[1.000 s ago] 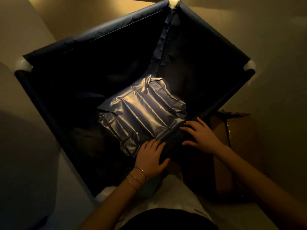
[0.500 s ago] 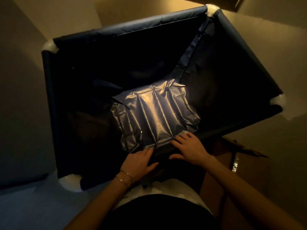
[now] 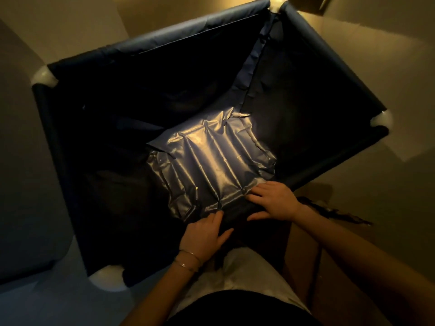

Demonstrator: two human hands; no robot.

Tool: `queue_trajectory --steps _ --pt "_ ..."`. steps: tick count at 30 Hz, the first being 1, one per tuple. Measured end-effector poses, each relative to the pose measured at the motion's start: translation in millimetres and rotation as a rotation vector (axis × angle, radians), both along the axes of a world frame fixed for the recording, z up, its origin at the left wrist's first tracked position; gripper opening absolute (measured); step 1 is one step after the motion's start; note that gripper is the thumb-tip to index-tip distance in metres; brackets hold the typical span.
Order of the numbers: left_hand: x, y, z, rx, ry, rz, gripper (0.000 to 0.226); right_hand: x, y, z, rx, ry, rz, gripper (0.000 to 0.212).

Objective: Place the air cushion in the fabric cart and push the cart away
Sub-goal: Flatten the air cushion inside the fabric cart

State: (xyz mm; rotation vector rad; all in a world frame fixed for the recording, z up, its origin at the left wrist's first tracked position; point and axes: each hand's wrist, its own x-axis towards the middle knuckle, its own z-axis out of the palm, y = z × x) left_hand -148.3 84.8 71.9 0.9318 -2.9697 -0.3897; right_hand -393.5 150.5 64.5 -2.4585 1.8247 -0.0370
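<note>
- Since the earlier frames, both hands sit a little nearer each other on the near rail, and the cart shows turned further in view, with all four corner caps now visible.
- Nearest the camera, the person's dark top and pale shorts [image 3: 247, 269] fill the bottom edge.
- Two thin bracelets [image 3: 188, 258] ring the left wrist.
- Left hand [image 3: 204, 234] lies flat, fingers spread, palm down on the dark fabric of the cart's near rail; it grips nothing, and its fingertips reach the near edge of the air cushion.
- Right hand [image 3: 273, 203] also lies flat with fingers apart, just right of the left hand and not touching it; its fingertips rest on the cushion's near right corner.
- A brown cardboard box [image 3: 329, 231] stands right of the person, outside the cart and under the right forearm.
- Silvery, ribbed air cushion [image 3: 211, 161] lies inside the fabric cart [image 3: 188, 41], on its floor toward the near right side, directly beyond both hands.
- White corner caps [image 3: 44, 77] mark the dark blue frame.
- Pale floor [image 3: 353, 55] surrounds the cart on the far side.
</note>
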Motion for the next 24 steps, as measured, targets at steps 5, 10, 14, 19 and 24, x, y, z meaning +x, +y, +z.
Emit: queue_trajectory --steps 5,10,14,19,24 --pt "-38.7 -2.5 3.5 0.073 0.007 0.061 0.046 -38.2 -20.4 2.3 -0.022 0.024 0.070 0.065" --pt "-95.2 -8.3 0.7 0.025 0.040 0.130 0.038 -94.8 -46.1 7.7 -0.022 0.072 0.146 0.066" --pt "-150.6 -14.9 -3.7 0.039 0.046 0.204 0.041 -150.2 -72.1 5.6 0.002 0.098 0.231 0.065" --pt "-224.2 -33.3 -4.2 0.069 0.055 0.302 0.039 -219.9 -115.6 15.7 0.069 0.142 0.329 0.071" --pt "-298.9 -64.7 3.7 0.187 0.028 0.376 0.036 -286.1 -159.1 28.0 0.147 0.193 0.309 0.077"
